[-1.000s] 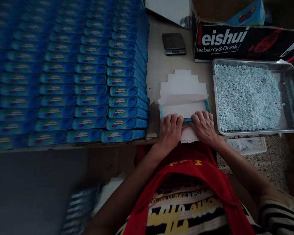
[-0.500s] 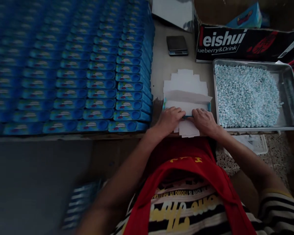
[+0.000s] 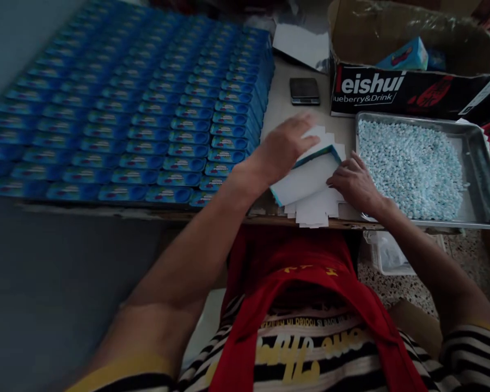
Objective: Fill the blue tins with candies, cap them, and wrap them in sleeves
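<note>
One "eishui ueberry&Drink" carton

Left hand grips a folded blue-edged carton, tilted above a stack of white blanks. Right hand touches the carton's right edge, beside the pellet tray. Blue boxes fill the table's left.

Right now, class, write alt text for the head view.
The left hand lifts a folded blue-edged box off a stack of white flat cartons, the right hand touching it. Rows of blue boxes lie left; a metal tray of pale pellets lies right.
</note>
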`<state>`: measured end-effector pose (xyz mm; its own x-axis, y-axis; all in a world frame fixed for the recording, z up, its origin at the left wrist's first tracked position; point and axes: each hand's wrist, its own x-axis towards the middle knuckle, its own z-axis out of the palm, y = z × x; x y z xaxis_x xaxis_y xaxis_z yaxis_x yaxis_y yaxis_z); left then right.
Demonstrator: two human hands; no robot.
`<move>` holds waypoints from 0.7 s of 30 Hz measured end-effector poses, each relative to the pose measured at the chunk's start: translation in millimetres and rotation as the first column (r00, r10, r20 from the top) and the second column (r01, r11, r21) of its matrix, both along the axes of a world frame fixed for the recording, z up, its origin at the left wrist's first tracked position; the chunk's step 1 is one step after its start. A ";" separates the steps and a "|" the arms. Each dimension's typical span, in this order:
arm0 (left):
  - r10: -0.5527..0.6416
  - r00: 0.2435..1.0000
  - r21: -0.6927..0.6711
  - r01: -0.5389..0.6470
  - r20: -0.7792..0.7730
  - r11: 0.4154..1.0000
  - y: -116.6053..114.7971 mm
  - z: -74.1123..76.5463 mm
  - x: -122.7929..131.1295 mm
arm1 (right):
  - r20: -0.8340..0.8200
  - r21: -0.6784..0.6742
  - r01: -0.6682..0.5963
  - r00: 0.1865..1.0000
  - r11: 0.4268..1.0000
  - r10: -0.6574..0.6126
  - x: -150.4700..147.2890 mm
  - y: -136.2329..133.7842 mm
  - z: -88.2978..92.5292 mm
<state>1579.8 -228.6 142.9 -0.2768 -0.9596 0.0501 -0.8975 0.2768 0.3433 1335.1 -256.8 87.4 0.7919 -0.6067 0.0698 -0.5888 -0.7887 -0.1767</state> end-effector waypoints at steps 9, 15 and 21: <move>0.235 0.972 0.017 -0.235 -0.006 0.972 80.0 -85.8 -9.4 | -0.007 0.081 0.046 0.999 0.996 -0.046 13.7 22.4 -18.6; 0.319 0.940 0.213 -0.288 -0.124 0.933 34.9 -99.6 8.6 | -0.013 -0.148 0.214 0.976 0.966 -0.219 23.5 28.0 -29.4; 0.263 0.962 -0.063 -0.268 -0.069 0.961 65.9 -109.5 -2.7 | -0.147 -0.099 0.127 0.979 0.987 -0.141 33.7 45.7 -51.2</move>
